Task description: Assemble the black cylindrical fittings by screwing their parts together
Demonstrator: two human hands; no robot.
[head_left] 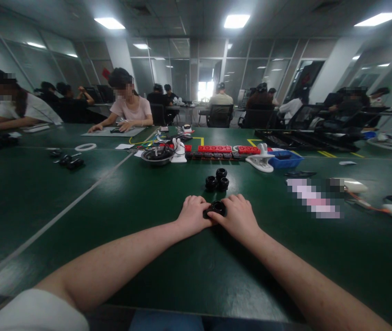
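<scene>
Both of my hands meet around a black ring-shaped part low over the green table. My left hand grips its left side, fingers curled. From the right, my right hand holds the same part, its thumb across the near edge. The part's round opening faces up, and its lower portion is hidden by my fingers. Just beyond my hands stand several black round parts in a small cluster, one behind the others.
Farther back are a metal bowl with cables, white clamps, red strips and a blue bin. White and orange cabled items lie at right, black parts at left. A person works across the table.
</scene>
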